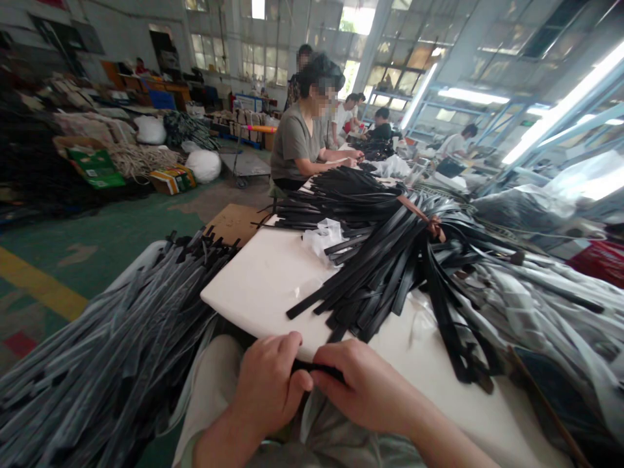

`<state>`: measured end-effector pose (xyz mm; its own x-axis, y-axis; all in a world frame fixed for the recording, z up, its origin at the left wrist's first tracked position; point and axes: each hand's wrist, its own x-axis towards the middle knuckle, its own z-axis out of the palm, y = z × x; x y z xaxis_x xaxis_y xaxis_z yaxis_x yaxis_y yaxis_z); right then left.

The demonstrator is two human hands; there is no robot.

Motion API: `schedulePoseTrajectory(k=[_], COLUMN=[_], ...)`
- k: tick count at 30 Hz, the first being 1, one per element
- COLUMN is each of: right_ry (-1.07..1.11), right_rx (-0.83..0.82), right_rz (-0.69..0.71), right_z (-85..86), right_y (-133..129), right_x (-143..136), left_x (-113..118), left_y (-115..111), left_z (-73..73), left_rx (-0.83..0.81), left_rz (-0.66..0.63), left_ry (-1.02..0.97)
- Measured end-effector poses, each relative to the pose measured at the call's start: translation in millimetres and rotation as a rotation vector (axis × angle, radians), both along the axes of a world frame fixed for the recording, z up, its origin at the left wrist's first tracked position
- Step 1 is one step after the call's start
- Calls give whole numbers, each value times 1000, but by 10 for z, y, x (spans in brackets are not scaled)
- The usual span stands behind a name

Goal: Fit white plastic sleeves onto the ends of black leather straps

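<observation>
Head view: the left hand (pixel 268 383) and the right hand (pixel 363 387) meet at the near edge of a white table (pixel 263 279), fingers of both pinched together on the ends of a short black strap (pixel 316 370) held between them just above the lap. Beyond the hands a large heap of black straps (pixel 390 260) lies across the table, a second pile of wrapped straps (pixel 121 344) slopes down at the left, and a seated person in a grey shirt (pixel 292 140) works at the far end.
</observation>
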<state>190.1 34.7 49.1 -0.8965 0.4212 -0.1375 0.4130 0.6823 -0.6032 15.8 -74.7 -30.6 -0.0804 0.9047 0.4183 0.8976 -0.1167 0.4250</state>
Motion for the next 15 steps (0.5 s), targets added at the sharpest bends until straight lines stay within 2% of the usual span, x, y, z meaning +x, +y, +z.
schedulePoseTrajectory(k=[2,4,6,8,12,15], right_ry=[13,41,81,101,50,17], right_rx=[-80,-176,-267,-299,-251,-158], right_rz=[-4,22,79,126,159,174], right_z=[41,84,105,98,76,134], right_y=[-14,-2,25,51,84,108], right_x=[35,107,187,240,187,33], left_x=[6,-56,-162,-262,-277,-180], left_y=[-75,-140,-158,-119,41,145], left_z=[68,171,258,289,217,214], left_rx=[-101,-310,-509,-644,-879,-852], left_rz=[-165,-349,-454,-509,-636,-568], left_ry=[-303,-729,-1037,-1085,-932,-979])
